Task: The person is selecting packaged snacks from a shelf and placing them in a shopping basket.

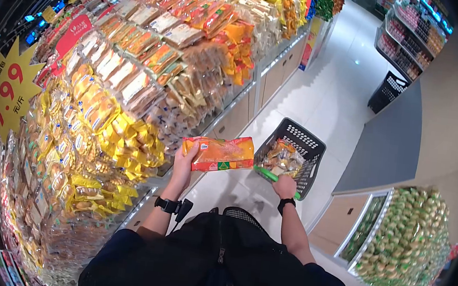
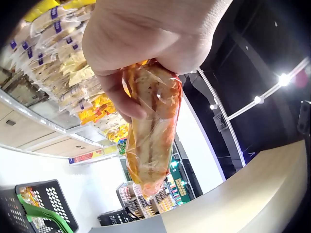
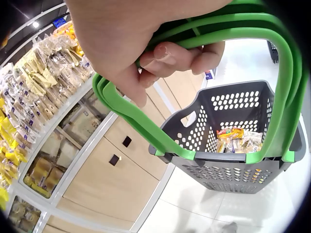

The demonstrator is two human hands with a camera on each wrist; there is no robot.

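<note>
My left hand (image 1: pixel 185 158) grips one end of a long orange bread packet (image 1: pixel 219 153), held level in front of me beside the display. In the left wrist view the fingers (image 2: pixel 121 99) curl round the clear wrapper of the packet (image 2: pixel 151 131), a golden loaf showing inside. My right hand (image 1: pixel 284 185) is closed round the green handles (image 3: pixel 194 34) of a dark grey shopping basket (image 1: pixel 294 152). The basket (image 3: pixel 228 141) hangs below the fist (image 3: pixel 146 53) and holds several packaged snacks (image 3: pixel 238 138).
A tall sloping display (image 1: pixel 130 77) of packaged breads and pastries fills the left, with wooden cabinet doors (image 3: pixel 116 165) beneath. A yellow 9.9 price star (image 1: pixel 6 92) hangs at far left. A bin of green-wrapped goods (image 1: pixel 405 245) stands at right. White tiled aisle (image 1: pixel 335 87) runs ahead; another black basket (image 1: pixel 386 91) stands farther along.
</note>
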